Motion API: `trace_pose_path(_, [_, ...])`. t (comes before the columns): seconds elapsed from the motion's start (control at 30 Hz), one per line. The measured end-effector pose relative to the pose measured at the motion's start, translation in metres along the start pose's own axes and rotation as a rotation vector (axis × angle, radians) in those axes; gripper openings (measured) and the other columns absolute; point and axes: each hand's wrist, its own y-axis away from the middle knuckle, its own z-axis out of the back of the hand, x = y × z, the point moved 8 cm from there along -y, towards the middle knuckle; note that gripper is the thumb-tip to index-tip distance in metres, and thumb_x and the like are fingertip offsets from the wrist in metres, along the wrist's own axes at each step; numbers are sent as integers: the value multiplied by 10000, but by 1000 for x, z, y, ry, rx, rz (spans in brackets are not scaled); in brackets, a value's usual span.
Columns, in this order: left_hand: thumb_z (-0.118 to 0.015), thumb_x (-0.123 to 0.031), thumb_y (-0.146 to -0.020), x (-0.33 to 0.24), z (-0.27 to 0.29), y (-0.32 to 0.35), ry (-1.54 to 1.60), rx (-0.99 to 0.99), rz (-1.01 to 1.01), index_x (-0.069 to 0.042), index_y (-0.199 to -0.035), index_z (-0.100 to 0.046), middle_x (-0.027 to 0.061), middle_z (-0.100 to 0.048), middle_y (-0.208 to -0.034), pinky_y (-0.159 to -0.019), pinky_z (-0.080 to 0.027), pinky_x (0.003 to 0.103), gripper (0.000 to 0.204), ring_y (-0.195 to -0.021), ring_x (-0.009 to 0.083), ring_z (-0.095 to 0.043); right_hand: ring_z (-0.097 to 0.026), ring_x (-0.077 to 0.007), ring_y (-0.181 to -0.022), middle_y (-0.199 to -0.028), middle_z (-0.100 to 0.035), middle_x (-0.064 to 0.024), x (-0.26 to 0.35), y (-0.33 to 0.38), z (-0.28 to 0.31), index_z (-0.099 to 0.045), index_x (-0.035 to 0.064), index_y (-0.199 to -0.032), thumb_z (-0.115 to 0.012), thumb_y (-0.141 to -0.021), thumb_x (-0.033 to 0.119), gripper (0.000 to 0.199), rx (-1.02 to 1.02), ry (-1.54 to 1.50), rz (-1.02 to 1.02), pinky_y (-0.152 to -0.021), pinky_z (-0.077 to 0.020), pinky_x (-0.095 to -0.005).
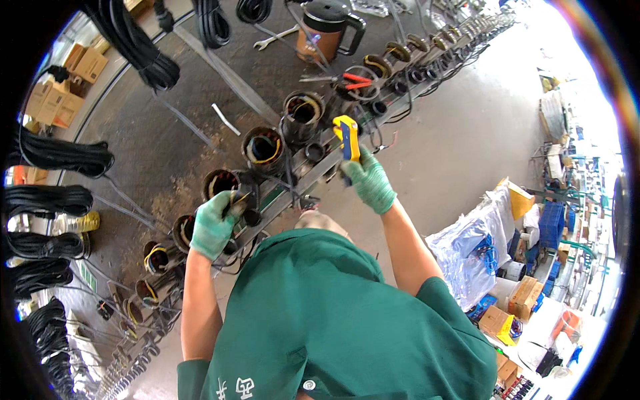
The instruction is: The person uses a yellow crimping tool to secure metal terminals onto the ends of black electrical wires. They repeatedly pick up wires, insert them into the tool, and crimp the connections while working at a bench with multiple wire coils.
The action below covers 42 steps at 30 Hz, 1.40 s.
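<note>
My left hand (215,225), in a pale green glove, is closed at the near side of a dark cylindrical motor housing (220,181). The fingers bend in by a black box-like part (249,195) on that housing; what they pinch, I cannot make out. In my right hand (371,181), gloved alike, a yellow and dark blue wire stripper (349,139) is held upright, its head above the bench edge. Two more open housings, one with a yellow band inside (264,148) and one farther along (303,110), stand between my hands.
The row of housings runs along the bench edge both ways. Red-handled pliers (358,81), a brown lidded mug (323,33) and a wrench (275,39) lie beyond. Coiled black cables (60,157) hang at the left. Plastic-covered goods (467,247) and cartons (525,297) stand at the right.
</note>
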Motion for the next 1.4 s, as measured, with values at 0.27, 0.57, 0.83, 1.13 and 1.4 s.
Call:
trace_pose_path(0.27, [-779,-55,-900,-3,0,0,-11,-205,85,-26,-1161,-730,111,-773,-945,-803,-571,329,266,-835,180,-719,-651,-466,-1117,-1239,-683,-260,154,-115,146,-627,14,-1319,-772,-861,296,557,-524,1047,486,-967,-534,-503])
trace_pose_path(0.57, [-694,-127,-1017,20,5,21,73,-559,218,-27,-1181,-643,69,-692,-935,-801,-524,301,199,-837,143,-606,-637,-414,-1197,-1319,-656,-206,143,-235,156,-575,127,-1435,-733,-909,420,623,-211,1474,491,-1005,-517,-517])
trace_pose_path(0.83, [-791,-114,-854,-53,22,2,-639,-749,139,-116,-1392,-625,136,-682,-1234,-988,-513,468,562,-1124,358,-631,-600,-430,-1250,-1365,-605,-267,133,-242,154,-499,9,-1481,-766,-930,244,656,-75,1270,462,-1059,-493,-453])
trace_pose_path(1.13, [-715,-113,-877,-100,-25,-98,-1026,-161,-118,-220,-1177,-774,72,-710,-1149,-993,-507,471,324,-1139,323,-642,-605,-461,-1220,-1354,-601,-284,133,-244,157,-459,59,-1520,-703,-954,187,630,-28,1284,405,-1031,-504,-479])
trace_pose_path(1.4, [-720,-100,-848,-74,-51,-147,-1369,322,-96,-190,-1106,-789,90,-714,-1097,-935,-536,445,281,-1097,303,-675,-682,-426,-1039,-1161,-696,-246,146,-235,176,-462,44,-1509,-588,-1002,182,541,-63,946,372,-864,-534,-509])
